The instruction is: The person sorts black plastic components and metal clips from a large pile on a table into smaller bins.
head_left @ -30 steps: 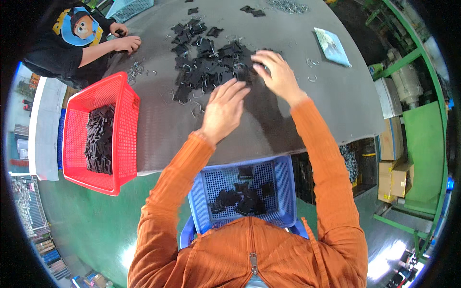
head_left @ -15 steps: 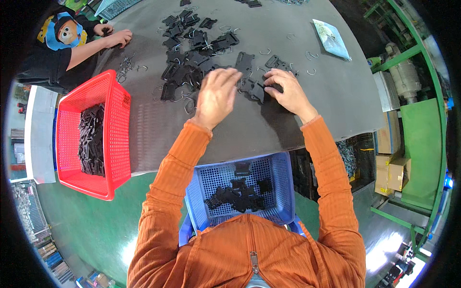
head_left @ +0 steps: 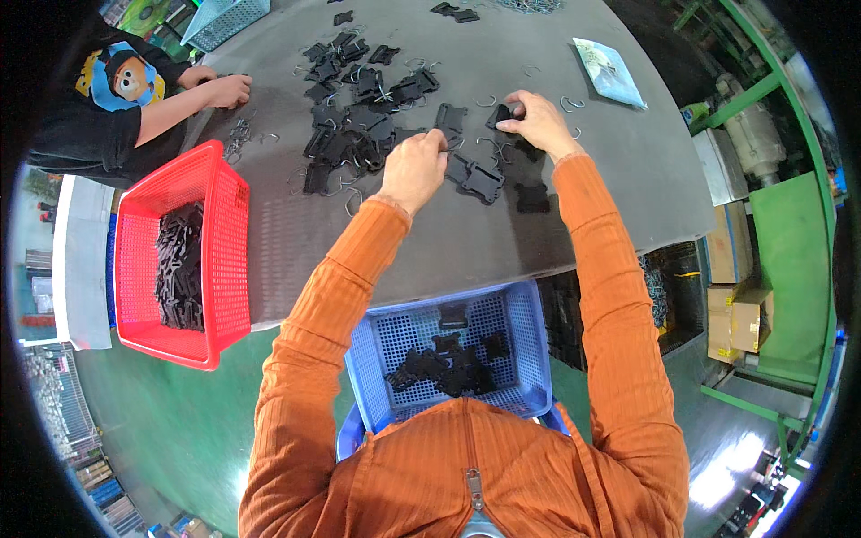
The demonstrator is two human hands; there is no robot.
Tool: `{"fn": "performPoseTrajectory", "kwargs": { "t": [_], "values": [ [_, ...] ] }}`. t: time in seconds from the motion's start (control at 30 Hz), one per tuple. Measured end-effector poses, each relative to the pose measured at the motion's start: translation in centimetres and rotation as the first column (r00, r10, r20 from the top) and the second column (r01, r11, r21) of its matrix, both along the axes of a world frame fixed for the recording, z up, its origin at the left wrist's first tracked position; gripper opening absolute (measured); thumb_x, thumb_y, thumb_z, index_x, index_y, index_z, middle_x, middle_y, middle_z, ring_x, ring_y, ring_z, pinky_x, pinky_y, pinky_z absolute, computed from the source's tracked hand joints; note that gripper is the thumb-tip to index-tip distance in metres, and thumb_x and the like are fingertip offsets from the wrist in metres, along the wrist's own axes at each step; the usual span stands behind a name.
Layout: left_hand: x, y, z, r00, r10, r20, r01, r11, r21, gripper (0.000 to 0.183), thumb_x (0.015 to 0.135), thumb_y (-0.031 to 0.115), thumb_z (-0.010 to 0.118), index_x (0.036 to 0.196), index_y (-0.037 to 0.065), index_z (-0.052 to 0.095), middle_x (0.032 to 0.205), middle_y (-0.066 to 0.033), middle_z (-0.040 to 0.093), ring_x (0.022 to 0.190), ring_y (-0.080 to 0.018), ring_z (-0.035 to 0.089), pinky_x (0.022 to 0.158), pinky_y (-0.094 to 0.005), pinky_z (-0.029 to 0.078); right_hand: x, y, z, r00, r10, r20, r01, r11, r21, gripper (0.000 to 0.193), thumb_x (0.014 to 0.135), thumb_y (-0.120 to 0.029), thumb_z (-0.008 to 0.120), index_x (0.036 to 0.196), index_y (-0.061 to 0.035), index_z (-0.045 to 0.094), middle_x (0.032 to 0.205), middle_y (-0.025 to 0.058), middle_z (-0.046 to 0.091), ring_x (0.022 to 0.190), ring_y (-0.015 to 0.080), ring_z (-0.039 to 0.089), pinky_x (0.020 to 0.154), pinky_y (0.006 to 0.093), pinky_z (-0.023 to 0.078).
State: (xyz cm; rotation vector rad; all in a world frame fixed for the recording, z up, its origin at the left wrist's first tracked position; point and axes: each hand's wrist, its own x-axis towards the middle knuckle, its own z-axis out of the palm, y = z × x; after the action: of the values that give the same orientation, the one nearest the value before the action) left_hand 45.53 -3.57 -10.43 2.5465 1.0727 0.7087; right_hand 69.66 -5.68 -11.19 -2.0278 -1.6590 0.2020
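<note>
My left hand (head_left: 416, 172) is closed over the table beside the pile, its fingertips pressed together; what they hold, if anything, is hidden. My right hand (head_left: 543, 125), farther right and slightly farther away, pinches a flat black plastic plate (head_left: 500, 117) between thumb and fingers. Between the hands, a notched black plate (head_left: 482, 184) lies against another one. A single black plate (head_left: 532, 198) rests nearer me, below my right hand. Left of my left hand spreads a loose pile of black plates (head_left: 366, 121) mixed with bent metal hooks (head_left: 352, 202).
A blue basket (head_left: 543, 350) holding black plates stands before me at the table's (head_left: 296, 260) edge. On the left is a red basket (head_left: 235, 260) of black pieces. A co-worker's hands (head_left: 231, 91) work at far left. A pale blue packet (head_left: 612, 73) lies at far right.
My right hand has moved away from me and taken hold of another plate; a single plate now lies nearer me. The fingers of my left hand have closed from a looser spread.
</note>
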Motion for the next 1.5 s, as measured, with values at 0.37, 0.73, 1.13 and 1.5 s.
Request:
{"fn": "performPoseTrajectory", "kwargs": {
  "t": [0.37,0.73,1.13,1.5],
  "values": [
    [-2.0,2.7,3.7,0.885,0.215,0.414,0.103,0.776,-0.623,0.019,0.082,0.012,0.061,0.098,0.002,0.062,0.076,-0.0067,0.067,0.067,-0.0149,0.063,0.063,-0.0278,0.05,-0.3,0.4,0.9,1.0,-0.004,0.01,0.007,0.964,-0.267,0.062,0.066,-0.035,0.08,0.119,-0.0118,0.057,0.119,0.0155,0.056,0.112,0.0343,0.052,0.094,0.0442,0.042],
    [-1.0,-3.0,1.6,0.966,-0.253,-0.041,0.256,0.963,0.085,0.04,0.081,0.033,0.064,0.11,0.006,0.062,0.116,-0.0107,0.059,0.108,-0.0272,0.052,0.093,-0.0378,0.043,2.8,-5.4,0.9,0.953,0.266,0.144,-0.266,0.964,-0.019,0.034,0.082,-0.034,0.062,0.095,-0.0025,0.064,0.095,0.0162,0.063,0.094,0.034,0.057,0.086,0.0409,0.044],
    [-0.8,-5.6,1.0,0.951,-0.207,0.228,0.234,0.967,-0.098,0.013,0.084,0.01,0.058,0.09,-0.002,0.06,0.09,-0.0132,0.065,0.089,-0.0314,0.058,0.08,-0.0396,0.046,-1.8,-13.5,-0.1,0.966,0.139,-0.217,-0.101,0.979,0.178,0.033,0.081,-0.021,0.066,0.11,-0.0053,0.058,0.106,0.0112,0.06,0.104,0.0306,0.053,0.089,0.0379,0.042],
    [-7.8,-8.4,2.7,0.831,-0.554,0.044,0.521,0.747,-0.413,0.014,0.084,0.012,0.058,0.09,0.0,0.059,0.096,-0.0136,0.062,0.09,-0.029,0.059,0.08,-0.0363,0.047,-15.1,-20.6,0.5,0.927,0.252,-0.28,-0.23,0.967,0.109,0.024,0.083,-0.027,0.06,0.091,-0.0054,0.065,0.089,0.0135,0.063,0.086,0.031,0.057,0.079,0.041,0.042]
  ]
}}
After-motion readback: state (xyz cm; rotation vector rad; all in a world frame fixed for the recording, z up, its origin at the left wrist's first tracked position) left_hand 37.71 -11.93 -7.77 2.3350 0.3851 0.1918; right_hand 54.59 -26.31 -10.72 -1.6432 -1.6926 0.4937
